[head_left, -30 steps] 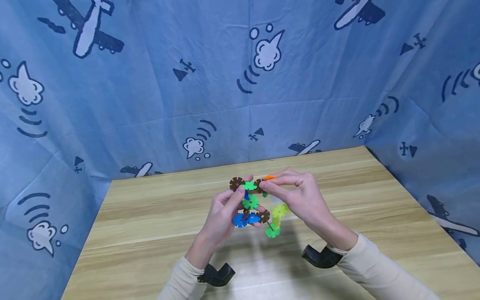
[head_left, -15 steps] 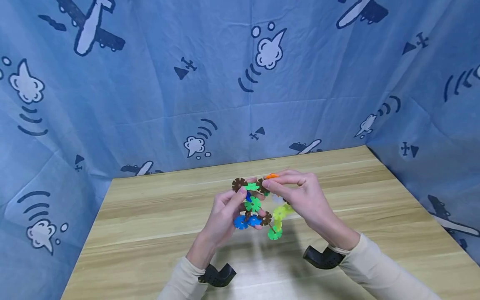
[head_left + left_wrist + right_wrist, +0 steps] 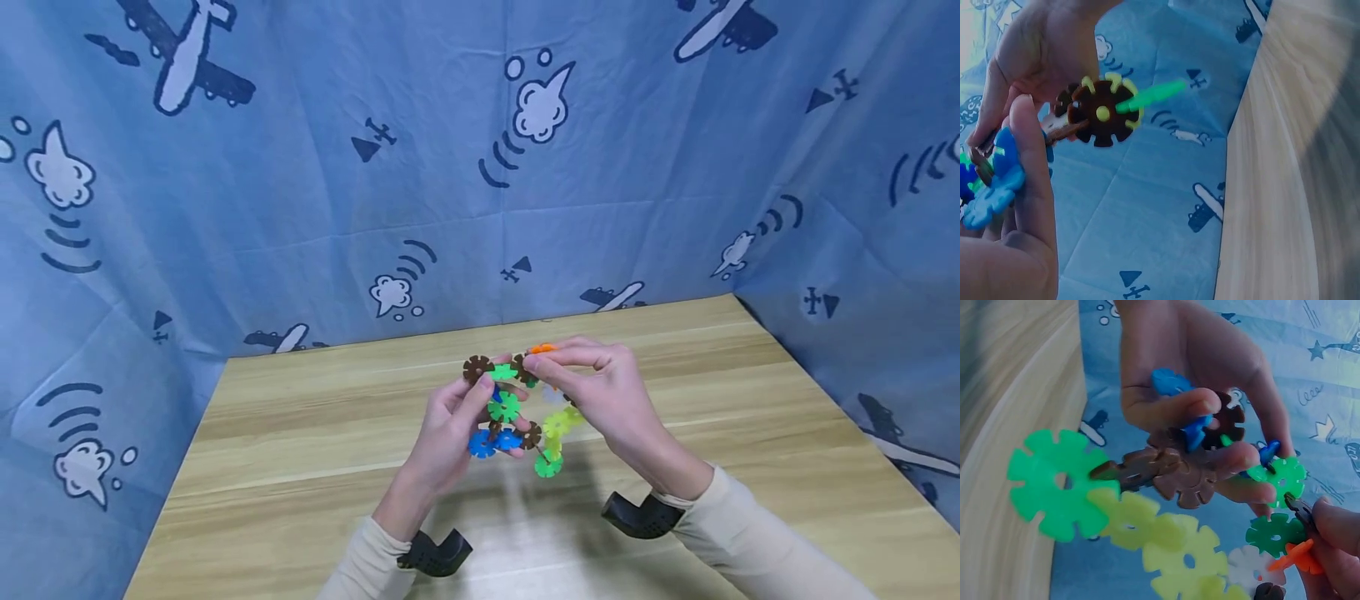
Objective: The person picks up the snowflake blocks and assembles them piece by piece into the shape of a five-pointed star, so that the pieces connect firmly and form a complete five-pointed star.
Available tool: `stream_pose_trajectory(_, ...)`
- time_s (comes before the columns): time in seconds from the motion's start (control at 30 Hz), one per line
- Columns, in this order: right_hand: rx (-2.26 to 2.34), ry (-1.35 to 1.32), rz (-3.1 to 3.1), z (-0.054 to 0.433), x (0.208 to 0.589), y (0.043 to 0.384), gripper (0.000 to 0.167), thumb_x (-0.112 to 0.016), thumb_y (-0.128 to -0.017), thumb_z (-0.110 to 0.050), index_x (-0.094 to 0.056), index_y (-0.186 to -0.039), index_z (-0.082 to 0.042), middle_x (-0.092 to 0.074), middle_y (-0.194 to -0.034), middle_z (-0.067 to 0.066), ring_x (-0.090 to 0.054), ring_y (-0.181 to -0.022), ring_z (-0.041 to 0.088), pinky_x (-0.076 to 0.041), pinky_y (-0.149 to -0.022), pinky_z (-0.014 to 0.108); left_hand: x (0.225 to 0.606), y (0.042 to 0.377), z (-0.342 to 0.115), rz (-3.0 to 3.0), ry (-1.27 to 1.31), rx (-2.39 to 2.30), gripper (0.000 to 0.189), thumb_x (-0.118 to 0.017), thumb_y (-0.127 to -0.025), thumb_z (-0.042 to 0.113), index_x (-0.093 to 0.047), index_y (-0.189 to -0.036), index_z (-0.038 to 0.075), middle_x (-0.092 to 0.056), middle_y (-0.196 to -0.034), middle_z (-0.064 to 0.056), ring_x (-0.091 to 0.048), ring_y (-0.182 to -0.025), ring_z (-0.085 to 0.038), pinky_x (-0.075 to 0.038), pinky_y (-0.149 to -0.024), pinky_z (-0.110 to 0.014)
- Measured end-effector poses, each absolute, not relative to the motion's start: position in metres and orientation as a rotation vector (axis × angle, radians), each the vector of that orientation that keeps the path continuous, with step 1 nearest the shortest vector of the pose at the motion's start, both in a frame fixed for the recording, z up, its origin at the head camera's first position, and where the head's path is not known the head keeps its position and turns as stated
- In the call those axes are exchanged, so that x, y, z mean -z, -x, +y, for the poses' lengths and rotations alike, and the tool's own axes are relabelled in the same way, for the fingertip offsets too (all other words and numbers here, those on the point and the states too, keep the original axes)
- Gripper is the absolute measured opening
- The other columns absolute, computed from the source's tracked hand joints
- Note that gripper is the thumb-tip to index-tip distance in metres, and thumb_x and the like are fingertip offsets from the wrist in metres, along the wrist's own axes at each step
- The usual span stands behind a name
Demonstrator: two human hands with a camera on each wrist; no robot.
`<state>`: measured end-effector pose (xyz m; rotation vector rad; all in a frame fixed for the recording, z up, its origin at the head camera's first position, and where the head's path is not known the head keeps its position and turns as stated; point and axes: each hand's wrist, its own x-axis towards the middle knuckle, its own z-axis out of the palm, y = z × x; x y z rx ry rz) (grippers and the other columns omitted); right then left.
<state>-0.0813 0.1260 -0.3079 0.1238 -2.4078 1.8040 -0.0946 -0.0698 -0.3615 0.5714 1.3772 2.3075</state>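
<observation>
A linked chain of notched plastic snowflake discs hangs between both hands above the table. My left hand (image 3: 444, 425) grips its left part, the thumb near a brown disc (image 3: 477, 368) and a green disc (image 3: 504, 407). Blue discs (image 3: 482, 443) sit by the fingers below. With thumb and index finger, my right hand (image 3: 611, 400) pinches a brown disc (image 3: 521, 367) at the upper right, close to an orange disc (image 3: 542, 349). Yellow discs (image 3: 1186, 555) and a large green disc (image 3: 1060, 484) dangle lower down. A white disc (image 3: 1249, 565) shows near the right fingers.
The wood-grain table (image 3: 300, 467) lies under the hands. Blue cloth (image 3: 420, 167) printed with planes and clouds surrounds it at the back and sides. A black wrist mount (image 3: 435, 553) sits on the left wrist, another mount (image 3: 642, 515) on the right.
Very little differs. The head view has shifted slightly, while both hands keep the same hold on the disc chain.
</observation>
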Motion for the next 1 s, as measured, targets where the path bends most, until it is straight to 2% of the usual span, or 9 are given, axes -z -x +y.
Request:
stream_pose_trajectory(0.1, -1.749, -0.128, -2.459, 0.128, 0.309, 0.081, 0.021, -0.08, -0.088, -0.037, -0.083, -0.096, -0.018, -0.075, -0.103, -0.001, -0.065, -0.101, 0.017, -0.055, -0.081, 0.032, 0.361, 0.094, -0.071, 1.4, -0.55, -2.295, 0.05, -0.047, -0.109, 0.03, -0.043, -0.15, 0.003, -0.07, -0.109, -0.003, -0.074, -0.081, -0.016, -0.064, -0.062, -0.036)
stream_pose_trajectory(0.27, -1.578, -0.167, -2.582, 0.131, 0.309, 0.081, 0.02, -0.078, -0.089, -0.042, -0.082, -0.095, -0.024, -0.075, -0.103, -0.007, -0.065, -0.105, 0.012, -0.051, -0.097, 0.042, 0.358, 0.097, -0.073, 1.48, -0.546, -2.272, 0.052, -0.049, -0.108, 0.032, -0.044, -0.15, 0.001, -0.069, -0.113, -0.008, -0.074, -0.083, -0.015, -0.064, -0.061, -0.035)
stream_pose_trajectory(0.37, -1.499, -0.233, -2.636, 0.132, 0.307, 0.081, 0.017, -0.077, -0.09, -0.04, -0.082, -0.092, -0.024, -0.075, -0.1, -0.006, -0.065, -0.103, 0.013, -0.05, -0.096, 0.043, 0.357, 0.098, -0.073, 1.521, -0.534, -2.254, 0.05, -0.05, -0.108, 0.033, -0.049, -0.147, 0.002, -0.068, -0.121, -0.011, -0.074, -0.083, -0.015, -0.064, -0.061, -0.035)
stream_pose_trajectory(0.5, -1.444, -0.339, -2.689, 0.135, 0.304, 0.081, 0.012, -0.077, -0.091, -0.035, -0.082, -0.089, -0.024, -0.075, -0.097, -0.006, -0.065, -0.101, 0.013, -0.05, -0.096, 0.045, 0.357, 0.097, -0.072, 1.494, -0.552, -2.252, 0.048, -0.05, -0.108, 0.033, -0.051, -0.145, 0.003, -0.069, -0.119, -0.01, -0.074, -0.083, -0.017, -0.064, -0.062, -0.037)
stream_pose_trajectory(0.6, -1.443, -0.384, -2.717, 0.138, 0.303, 0.081, 0.009, -0.078, -0.091, -0.032, -0.082, -0.088, -0.024, -0.075, -0.097, -0.007, -0.066, -0.102, 0.013, -0.049, -0.098, 0.046, 0.357, 0.096, -0.071, 1.463, -0.565, -2.257, 0.047, -0.05, -0.108, 0.031, -0.05, -0.145, 0.002, -0.071, -0.109, -0.007, -0.074, -0.081, -0.019, -0.064, -0.061, -0.039)
stream_pose_trajectory(0.73, -1.506, -0.378, -2.723, 0.139, 0.303, 0.081, 0.007, -0.078, -0.09, -0.03, -0.081, -0.086, -0.026, -0.074, -0.098, -0.007, -0.066, -0.101, 0.013, -0.049, -0.095, 0.044, 0.358, 0.095, -0.07, 1.458, -0.549, -2.26, 0.047, -0.049, -0.108, 0.032, -0.052, -0.144, 0.001, -0.07, -0.113, -0.009, -0.075, -0.081, -0.018, -0.064, -0.061, -0.037)
stream_pose_trajectory(0.87, -1.599, -0.358, -2.691, 0.138, 0.303, 0.081, 0.007, -0.077, -0.092, -0.028, -0.082, -0.087, -0.027, -0.074, -0.096, -0.007, -0.064, -0.102, 0.014, -0.049, -0.094, 0.042, 0.359, 0.094, -0.07, 1.423, -0.537, -2.269, 0.05, -0.049, -0.108, 0.032, -0.054, -0.137, -0.008, -0.063, -0.131, -0.013, -0.075, -0.081, -0.018, -0.064, -0.061, -0.037)
stream_pose_trajectory(1.0, -1.635, -0.371, -2.658, 0.136, 0.305, 0.08, 0.009, -0.076, -0.092, -0.026, -0.082, -0.088, -0.023, -0.073, -0.094, -0.004, -0.063, -0.101, 0.017, -0.047, -0.094, 0.041, 0.359, 0.093, -0.072, 1.4, -0.545, -2.273, 0.053, -0.049, -0.108, 0.03, -0.054, -0.127, -0.019, -0.048, -0.151, -0.012, -0.074, -0.081, -0.018, -0.065, -0.062, -0.038)
